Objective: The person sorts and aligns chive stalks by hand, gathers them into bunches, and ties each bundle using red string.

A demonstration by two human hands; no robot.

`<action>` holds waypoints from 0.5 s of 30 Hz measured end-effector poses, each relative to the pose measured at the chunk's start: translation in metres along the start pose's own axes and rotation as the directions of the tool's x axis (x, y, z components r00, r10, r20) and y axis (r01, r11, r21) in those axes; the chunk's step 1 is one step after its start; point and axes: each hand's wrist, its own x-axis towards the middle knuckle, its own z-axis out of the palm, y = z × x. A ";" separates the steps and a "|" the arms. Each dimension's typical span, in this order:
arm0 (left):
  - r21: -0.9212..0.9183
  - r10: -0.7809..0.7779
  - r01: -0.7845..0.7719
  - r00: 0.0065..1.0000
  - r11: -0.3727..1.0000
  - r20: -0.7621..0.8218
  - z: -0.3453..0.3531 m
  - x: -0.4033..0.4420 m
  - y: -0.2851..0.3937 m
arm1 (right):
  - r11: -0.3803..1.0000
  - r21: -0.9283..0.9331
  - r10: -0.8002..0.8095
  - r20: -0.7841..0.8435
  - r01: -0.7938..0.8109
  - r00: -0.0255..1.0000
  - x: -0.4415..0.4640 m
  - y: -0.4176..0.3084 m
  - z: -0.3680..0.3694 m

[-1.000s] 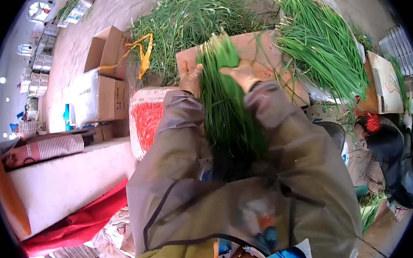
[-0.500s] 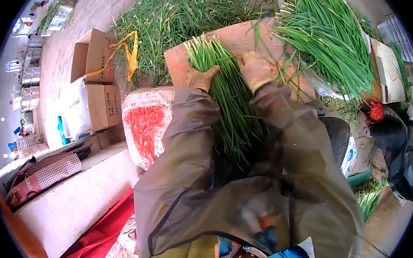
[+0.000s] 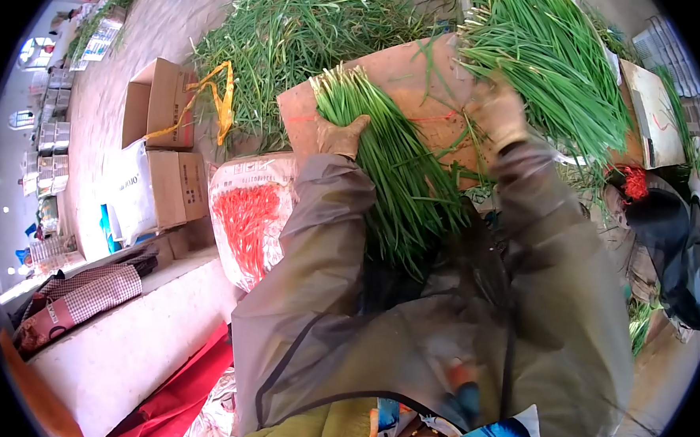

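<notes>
My gloved left hand (image 3: 342, 136) is wrapped round a thick bunch of garlic chives (image 3: 388, 165), near its pale cut ends. The bunch lies slanted on a brown board (image 3: 409, 67), its green tips hanging toward my lap. To the right, my gloved right hand (image 3: 498, 115) is over the board's right edge, beside a big pile of chives (image 3: 540, 62). Motion smears its fingers, so I cannot see whether they hold anything. A thin red tie (image 3: 442, 117) and loose green blades lie on the board between my hands.
A heap of loose greens (image 3: 303, 50) lies beyond the board. Left of me stand a sack (image 3: 230, 169) topped with red ties (image 3: 248, 221), open cardboard boxes (image 3: 179, 186) and a yellow strap (image 3: 226, 105). A white-faced board (image 3: 658, 116) stands at the right.
My right hand has moved right and slightly up, away from the bunch toward the chive pile. The left hand keeps its hold, and the bunch's tips have spread a little to the right.
</notes>
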 end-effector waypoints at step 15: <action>0.384 -0.122 0.068 0.985 0.921 0.118 -0.016 -0.011 0.029 | 0.822 -0.537 -0.084 0.216 0.190 0.973 -0.109 0.022 0.193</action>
